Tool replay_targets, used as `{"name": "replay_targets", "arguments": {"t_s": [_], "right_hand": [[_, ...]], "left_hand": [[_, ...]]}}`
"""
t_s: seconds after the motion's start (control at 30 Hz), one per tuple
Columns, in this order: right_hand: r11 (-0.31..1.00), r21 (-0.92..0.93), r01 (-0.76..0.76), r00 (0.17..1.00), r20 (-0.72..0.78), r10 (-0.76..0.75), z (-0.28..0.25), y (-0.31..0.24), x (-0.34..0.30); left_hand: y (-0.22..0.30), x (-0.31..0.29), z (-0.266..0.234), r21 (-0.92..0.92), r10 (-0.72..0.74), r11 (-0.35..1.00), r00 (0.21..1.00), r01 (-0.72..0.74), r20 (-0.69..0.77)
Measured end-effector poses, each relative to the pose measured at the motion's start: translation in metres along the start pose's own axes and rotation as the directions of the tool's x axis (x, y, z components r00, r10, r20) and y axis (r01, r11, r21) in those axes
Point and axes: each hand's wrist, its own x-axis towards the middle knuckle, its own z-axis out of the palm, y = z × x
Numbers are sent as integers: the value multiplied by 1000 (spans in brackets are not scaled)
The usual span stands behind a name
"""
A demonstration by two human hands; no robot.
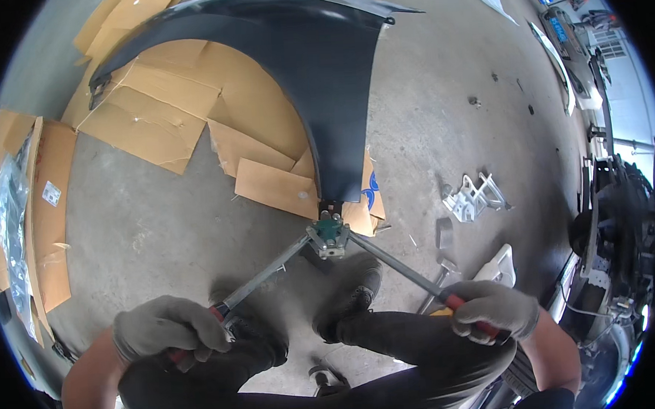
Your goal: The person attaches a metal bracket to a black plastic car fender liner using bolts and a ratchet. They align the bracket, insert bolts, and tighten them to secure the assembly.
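Note:
My left hand (pixel 172 328), in a grey work glove, is closed round one red grip of a two-handled lever tool (pixel 327 232). The other red grip is held by my right hand (pixel 494 310), gloved alike. The tool's metal arms are spread wide in a V, and its green head with bolted joints points away from me. That head meets the narrow near end of a dark car fender (pixel 339 78), where its exact hold is too small to make out. The curved fender lies across flattened cardboard (pixel 144 103).
An open cardboard box (pixel 54 211) holding clear plastic wrap stands at left. Silver metal brackets (pixel 477 196), a small grey block (pixel 444 233) and a pale triangular part (pixel 498 268) lie on the floor at right. Car parts line the right edge. My shoes flank the tool.

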Motion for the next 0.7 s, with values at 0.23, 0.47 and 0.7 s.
{"name": "replay_targets", "arguments": {"t_s": [0.23, 0.47, 0.7], "right_hand": [[993, 109, 44, 998, -50, -39, 32, 12, -17], [992, -121, 22, 976, -214, -48, 127, 17, -10], [992, 69, 102, 987, -131, -93, 135, 18, -5]], "left_hand": [[-22, -9, 35, -225, 82, 969, 992, -103, -100], [-10, 13, 178, -4, 22, 1000, 925, -25, -378], [9, 26, 202, -86, -31, 996, 972, 11, -232]]}}
